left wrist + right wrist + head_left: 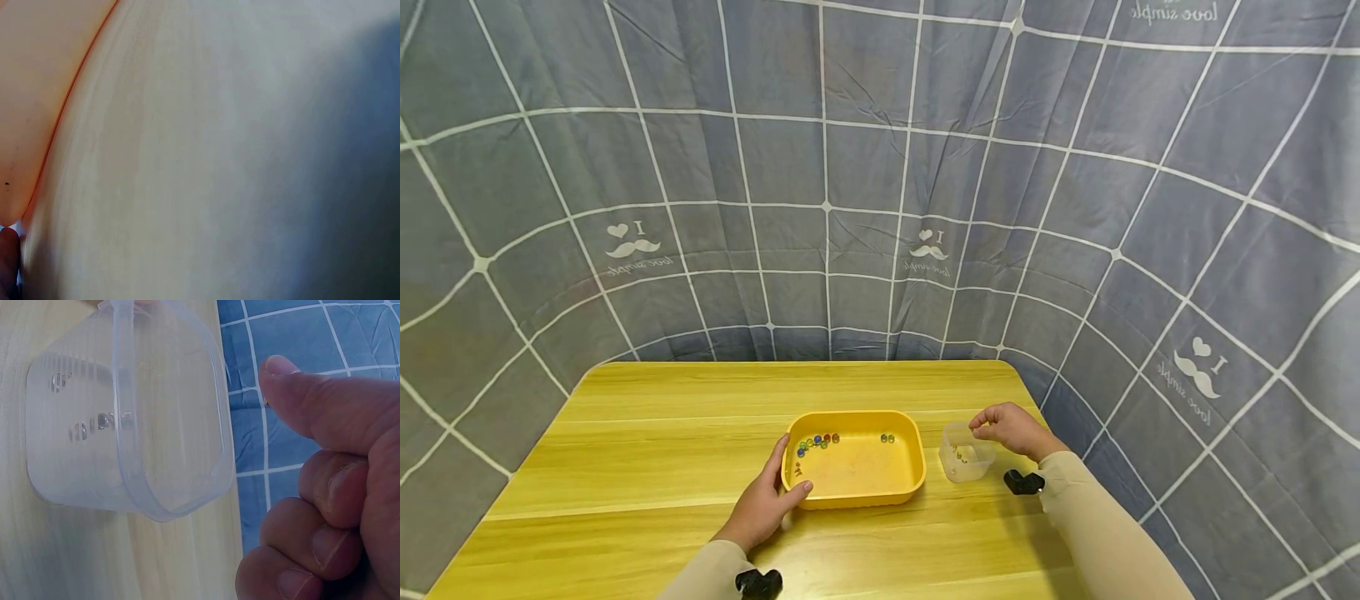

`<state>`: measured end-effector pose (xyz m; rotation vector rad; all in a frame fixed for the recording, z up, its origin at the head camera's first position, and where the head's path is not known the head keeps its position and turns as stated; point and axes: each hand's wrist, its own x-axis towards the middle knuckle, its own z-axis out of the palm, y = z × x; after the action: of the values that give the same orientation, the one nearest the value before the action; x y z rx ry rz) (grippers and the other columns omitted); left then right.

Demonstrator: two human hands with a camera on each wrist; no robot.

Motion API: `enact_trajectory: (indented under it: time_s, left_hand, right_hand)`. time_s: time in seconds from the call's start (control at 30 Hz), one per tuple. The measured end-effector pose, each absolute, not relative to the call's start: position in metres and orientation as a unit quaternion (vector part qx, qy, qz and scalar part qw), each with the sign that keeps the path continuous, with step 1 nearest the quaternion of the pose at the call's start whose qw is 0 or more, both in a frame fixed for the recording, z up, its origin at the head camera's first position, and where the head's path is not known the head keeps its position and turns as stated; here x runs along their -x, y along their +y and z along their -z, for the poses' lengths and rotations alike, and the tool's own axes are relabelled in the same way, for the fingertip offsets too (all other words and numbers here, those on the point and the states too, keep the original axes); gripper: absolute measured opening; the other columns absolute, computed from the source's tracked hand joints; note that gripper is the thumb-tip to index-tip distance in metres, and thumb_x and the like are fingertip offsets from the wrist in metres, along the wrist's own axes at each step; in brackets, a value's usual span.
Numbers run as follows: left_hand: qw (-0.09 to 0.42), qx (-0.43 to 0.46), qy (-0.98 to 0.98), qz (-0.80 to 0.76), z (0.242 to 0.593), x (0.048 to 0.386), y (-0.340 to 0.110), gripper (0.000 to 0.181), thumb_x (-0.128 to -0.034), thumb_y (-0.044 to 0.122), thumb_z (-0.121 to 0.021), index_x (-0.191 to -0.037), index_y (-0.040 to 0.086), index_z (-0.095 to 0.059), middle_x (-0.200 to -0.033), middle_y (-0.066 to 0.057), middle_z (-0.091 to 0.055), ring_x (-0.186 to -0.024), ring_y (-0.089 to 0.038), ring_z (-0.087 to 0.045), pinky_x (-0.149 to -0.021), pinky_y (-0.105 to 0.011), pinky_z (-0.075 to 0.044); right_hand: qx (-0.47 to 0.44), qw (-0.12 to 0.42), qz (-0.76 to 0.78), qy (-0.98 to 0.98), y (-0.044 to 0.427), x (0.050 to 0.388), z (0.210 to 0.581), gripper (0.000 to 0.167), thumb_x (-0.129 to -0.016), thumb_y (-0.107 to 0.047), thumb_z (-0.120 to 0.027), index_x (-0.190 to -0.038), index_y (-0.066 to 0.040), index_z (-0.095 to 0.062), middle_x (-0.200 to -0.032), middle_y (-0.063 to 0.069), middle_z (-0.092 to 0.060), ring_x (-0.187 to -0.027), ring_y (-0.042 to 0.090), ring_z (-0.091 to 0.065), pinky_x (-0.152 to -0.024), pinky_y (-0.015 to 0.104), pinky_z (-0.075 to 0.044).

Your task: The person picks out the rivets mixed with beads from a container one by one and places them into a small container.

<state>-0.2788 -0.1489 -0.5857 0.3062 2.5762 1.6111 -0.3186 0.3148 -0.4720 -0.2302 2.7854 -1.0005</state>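
A yellow tray (861, 502) lies on the table, with several coloured glass marbles (817, 439) along its back and small brownish pieces (798, 471) at its left. My left hand (763, 504) grips its front left corner, thumb over the rim; in the left wrist view only a fingertip (9, 256) shows beside the tray wall (37, 94). Right of the tray stands a clear plastic container (75, 462) with several small pieces inside. My right hand (1015, 429) is over its back right rim, thumb and forefinger together; a tiny brownish piece (266, 402) peeks out by the thumb.
The wood-grain table (647, 458) extends left of the tray and behind it. A grey-blue checked curtain (865, 167) hangs behind the table and down its right side, close to the right hand. Black wrist cameras (1024, 482) sit at both cuffs.
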Motion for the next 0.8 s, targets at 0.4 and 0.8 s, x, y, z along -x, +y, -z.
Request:
enact_trajectory:
  time_s: [0.4, 0.8]
  left_hand:
    - [0.044, -0.101, 0.843, -0.526, 0.591, 0.283, -0.150, 0.096, -0.0993, 0.045, -0.072, -0.171, 0.032, -0.010, -0.163, -0.022, -0.045, -0.144, -0.040, -0.054, -0.110, -0.056, -0.048]
    - [0.047, -0.098, 0.841, -0.530, 0.589, 0.281, -0.149, 0.096, -0.0992, 0.044, -0.073, -0.171, 0.032, -0.011, -0.163, -0.021, -0.045, -0.143, -0.040, -0.055, -0.110, -0.056, -0.048]
  right_hand:
    - [0.061, 0.088, 0.337, 0.936, 0.315, 0.321, 0.474, 0.021, -0.100, -0.016, -0.072, -0.115, -0.002, -0.078, -0.122, 0.011, -0.076, -0.115, 0.028, -0.069, -0.094, 0.050, -0.057]
    - [0.092, 0.078, 0.324, 0.938, 0.296, 0.334, 0.464, 0.021, -0.100, -0.021, -0.072, -0.116, -0.008, -0.079, -0.121, 0.008, -0.077, -0.113, 0.029, -0.071, -0.096, 0.051, -0.058]
